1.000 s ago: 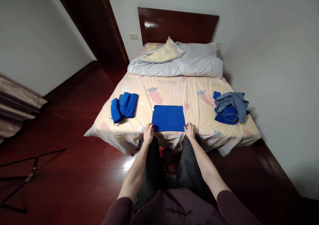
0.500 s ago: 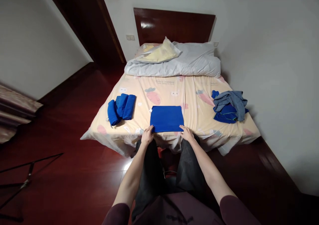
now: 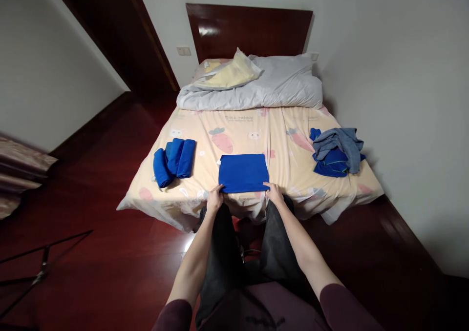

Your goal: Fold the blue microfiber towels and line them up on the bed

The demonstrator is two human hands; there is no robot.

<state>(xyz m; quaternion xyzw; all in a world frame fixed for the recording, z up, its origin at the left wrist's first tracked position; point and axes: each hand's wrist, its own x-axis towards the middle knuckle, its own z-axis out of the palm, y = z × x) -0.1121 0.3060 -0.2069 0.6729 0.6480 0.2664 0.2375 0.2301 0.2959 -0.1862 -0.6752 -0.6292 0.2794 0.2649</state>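
A blue cloth [image 3: 244,171], folded to a rectangle, lies flat at the front edge of the bed [image 3: 205,126]. My left hand [image 3: 215,197] is closed on its near left corner, and my right hand [image 3: 274,193] grips the near right corner. A small white tag shows at the cloth's left side. To the left lie several rolled blue cloths [image 3: 176,159] side by side. On the right sits a loose heap of a blue cloth [image 3: 331,164] and a grey-blue cloth [image 3: 342,143].
A grey quilt [image 3: 286,84] and a pale yellow cloth [image 3: 236,72] lie near the headboard [image 3: 249,31]. A black metal stand [image 3: 44,258] is on the floor at the left. A curtain [image 3: 22,170] hangs at the left edge.
The view has shifted slightly. My fingers have closed further around the near edge of the blue cloth, which still lies in the same place on the bed.
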